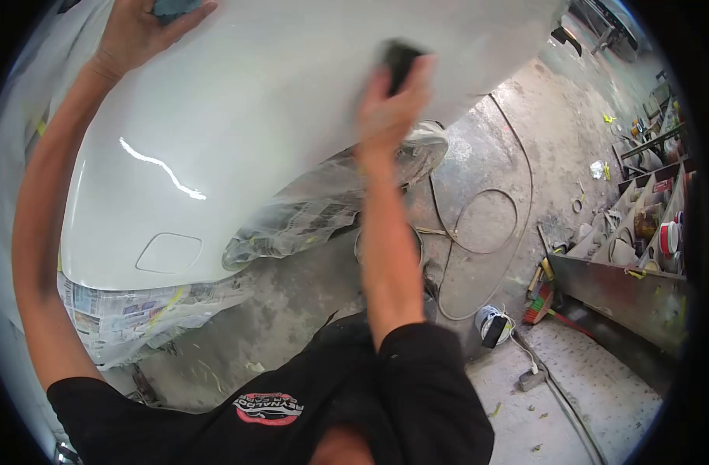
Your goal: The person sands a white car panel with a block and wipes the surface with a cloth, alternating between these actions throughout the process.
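Observation:
My right hand (389, 112), smeared by motion, is closed around a black sanding block (403, 62) on a glossy white car body panel (238, 101). At the upper left, my left hand (137, 35) grips a blue-grey sponge or folded cloth (176, 8) over the same panel, and the frame edge cuts part of it off. A small rounded cover outline (170, 253) shows near the panel's lower corner. Clear plastic masking (300, 209) covers the opening along its edge, and newspaper masking (122, 314) wraps the part below.
A dark hose (517, 209) loops across the stained floor on the right. Beyond it stands a metal shelf unit (618, 291) with cans and tubs. A brush (537, 306), a white cable coil (494, 325) and a power strip (531, 380) lie nearby.

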### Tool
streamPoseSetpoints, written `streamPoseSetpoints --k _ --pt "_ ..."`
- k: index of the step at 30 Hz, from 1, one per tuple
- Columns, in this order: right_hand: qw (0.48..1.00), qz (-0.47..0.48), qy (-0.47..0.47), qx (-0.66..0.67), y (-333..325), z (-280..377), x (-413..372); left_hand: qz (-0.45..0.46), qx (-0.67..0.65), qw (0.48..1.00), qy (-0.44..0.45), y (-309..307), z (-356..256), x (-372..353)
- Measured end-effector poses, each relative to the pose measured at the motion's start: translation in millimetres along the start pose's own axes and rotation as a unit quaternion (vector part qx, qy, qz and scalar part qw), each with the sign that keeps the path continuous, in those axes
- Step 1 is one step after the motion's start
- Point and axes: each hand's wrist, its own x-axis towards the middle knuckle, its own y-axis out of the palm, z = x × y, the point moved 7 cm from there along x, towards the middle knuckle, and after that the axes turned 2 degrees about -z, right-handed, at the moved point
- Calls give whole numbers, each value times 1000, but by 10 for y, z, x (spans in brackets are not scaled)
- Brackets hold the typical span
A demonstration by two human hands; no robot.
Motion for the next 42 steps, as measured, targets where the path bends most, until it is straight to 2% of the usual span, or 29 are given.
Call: streamPoseSetpoints --k 2,3,5,9,11,13,15,17,18,20,21,23,25,28,30,32,33,34,35,36,39,41,42 --pt "984 6 -176 29 -114 874 -919 3 20 1000 -6 -29 -29 38" --pt "990 32 -119 67 -109 869 -1168 4 36 999 -5 -33 -38 33" --pt "984 53 -163 57 -64 680 -898 9 40 999 -1 -1 -56 -29" --pt "999 17 43 16 61 -460 700 11 7 1000 12 50 -61 -22" --pt "988 -7 151 -2 29 -373 643 6 9 1000 21 22 -54 5" --pt "998 -54 -25 4 50 102 204 -11 19 999 25 6 -17 37" --pt "996 28 -82 13 -1 629 -465 -1 35 999 -5 -7 0 -9" --pt "992 31 -120 23 -34 546 -494 28 64 996 -58 -23 7 -45" --pt "989 28 -142 28 -55 486 -416 9 76 997 -33 -22 -58 4" --pt "998 -10 -65 17 9 4 169 8 58 998 -36 20 -52 30" --pt "1000 5 25 5 11 -204 418 10 53 998 -42 6 -46 10" --pt "988 48 139 -45 21 -396 637 5 51 998 -45 -2 -54 8" --pt "987 10 159 -16 -3 -261 481 0 52 997 -48 -3 -68 11" --pt "996 -36 -83 -6 14 738 -570 -7 47 998 -39 -7 -91 32" --pt "985 -25 -169 -5 -27 1048 -838 -6 53 998 -44 -28 -99 20" --pt "985 30 -171 -7 14 802 -662 0 56 997 -52 0 -66 -4" --pt "995 24 -94 14 66 470 -171 0 56 997 -48 17 -70 11" --pt "999 -29 -30 23 72 85 270 1 58 997 -46 3 -80 30" --pt "997 -21 77 22 56 -272 605 6 61 997 -44 -13 -89 18" --pt "989 -17 148 -17 25 -357 683 9 64 997 -46 -18 -82 -18" --pt "997 13 80 1 32 221 154 4 70 996 -46 -2 -59 24" --pt "991 55 -115 -36 64 911 -649 7 63 997 -53 -1 -85 19" --pt "990 61 -126 -15 -13 978 -716 7 62 997 -51 -5 -88 11"
